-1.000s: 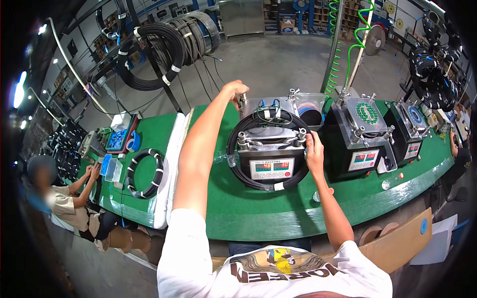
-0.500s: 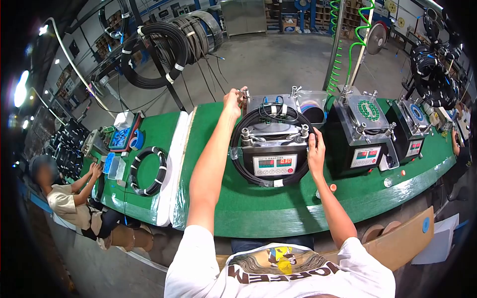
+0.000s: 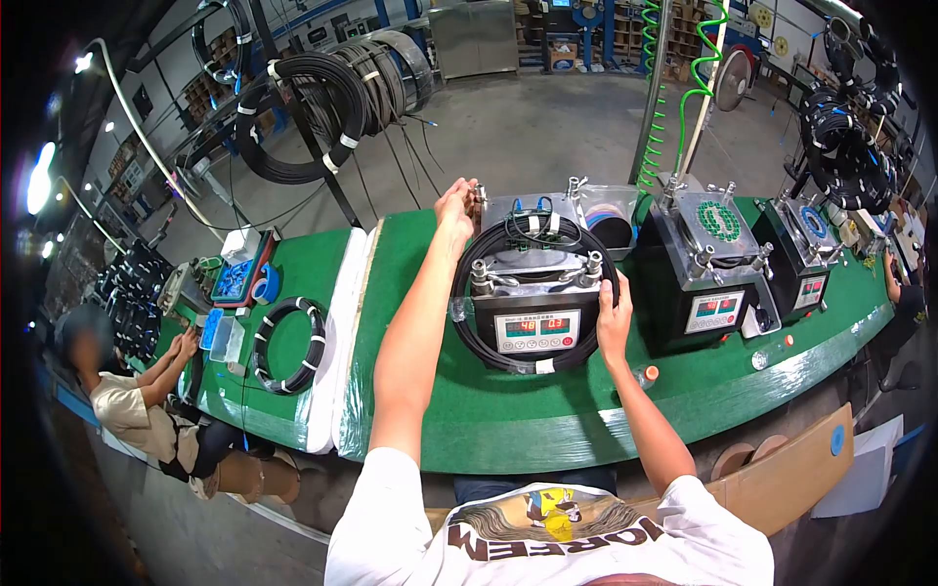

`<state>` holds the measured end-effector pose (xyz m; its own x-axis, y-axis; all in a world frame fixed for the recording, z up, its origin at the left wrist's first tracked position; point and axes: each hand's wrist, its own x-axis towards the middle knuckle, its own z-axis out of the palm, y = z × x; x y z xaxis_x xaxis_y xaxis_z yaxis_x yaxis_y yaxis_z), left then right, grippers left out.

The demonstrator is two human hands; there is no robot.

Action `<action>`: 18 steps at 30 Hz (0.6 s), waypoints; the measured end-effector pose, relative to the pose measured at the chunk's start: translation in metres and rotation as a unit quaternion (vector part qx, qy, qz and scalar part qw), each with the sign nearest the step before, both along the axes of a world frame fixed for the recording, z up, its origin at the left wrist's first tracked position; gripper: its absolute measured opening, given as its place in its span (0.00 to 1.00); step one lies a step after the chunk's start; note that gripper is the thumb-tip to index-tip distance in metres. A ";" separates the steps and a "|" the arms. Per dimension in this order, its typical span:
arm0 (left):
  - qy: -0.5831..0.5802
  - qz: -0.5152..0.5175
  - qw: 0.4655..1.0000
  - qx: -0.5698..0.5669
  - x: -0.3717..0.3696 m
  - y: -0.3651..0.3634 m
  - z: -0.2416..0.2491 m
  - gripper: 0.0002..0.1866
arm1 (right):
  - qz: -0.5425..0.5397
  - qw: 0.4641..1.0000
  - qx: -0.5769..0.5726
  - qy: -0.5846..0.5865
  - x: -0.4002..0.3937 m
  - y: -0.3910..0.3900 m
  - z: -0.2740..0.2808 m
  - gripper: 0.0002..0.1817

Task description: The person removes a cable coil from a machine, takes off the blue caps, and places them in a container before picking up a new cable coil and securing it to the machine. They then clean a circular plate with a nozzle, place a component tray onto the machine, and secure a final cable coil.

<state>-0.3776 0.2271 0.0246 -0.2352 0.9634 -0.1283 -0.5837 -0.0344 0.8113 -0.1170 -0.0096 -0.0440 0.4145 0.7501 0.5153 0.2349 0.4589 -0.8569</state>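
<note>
In front of me stands a black machine point(image 3: 489, 305) with a metal top plate, corner clamps and a lit red digital display point(image 3: 537, 329). A black cable coil point(image 3: 544, 366) hangs upright around its front, tied with white bands, and thin cable ends with blue connectors point(image 3: 532, 204) rest over the top. My left hand point(image 3: 455, 205) reaches to the rear left corner, its fingers closed around a metal clamp point(image 3: 479, 193). Along the right side, my right hand point(image 3: 615, 320) has its fingers closed at the coil's edge; the fingertips are partly hidden.
Two similar machines point(image 3: 718, 311) point(image 3: 809, 290) stand to the right on the green table point(image 3: 489, 430). A small bottle with an orange cap point(image 3: 651, 373) lies near my right forearm. At left, a co-worker point(image 3: 137, 391) sits beside another cable coil point(image 3: 289, 345) and a blue-filled tray point(image 3: 234, 280).
The display's digits have changed. My right hand has slid slightly down along the coil's edge. My left hand stays at the clamp. The whole view has shifted a little.
</note>
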 end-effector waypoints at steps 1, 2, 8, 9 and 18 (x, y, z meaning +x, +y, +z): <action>-0.049 -0.009 0.999 0.001 -0.001 0.000 -0.001 0.09 | 0.005 1.000 -0.005 0.005 0.001 0.000 -0.001 0.19; -0.098 -0.017 0.995 0.004 -0.001 0.000 -0.001 0.08 | 0.010 1.000 -0.009 0.009 0.002 0.000 -0.001 0.18; 0.168 -0.036 0.985 -0.033 -0.003 0.015 -0.005 0.05 | 0.017 0.999 -0.022 0.018 0.004 0.001 -0.004 0.18; 0.137 -0.030 0.990 -0.027 -0.002 0.012 -0.003 0.05 | 0.013 1.000 -0.011 0.013 0.002 0.000 -0.001 0.19; -0.012 -0.041 0.999 0.007 -0.001 -0.018 0.011 0.32 | -0.001 1.000 0.001 -0.004 0.000 -0.002 0.004 0.19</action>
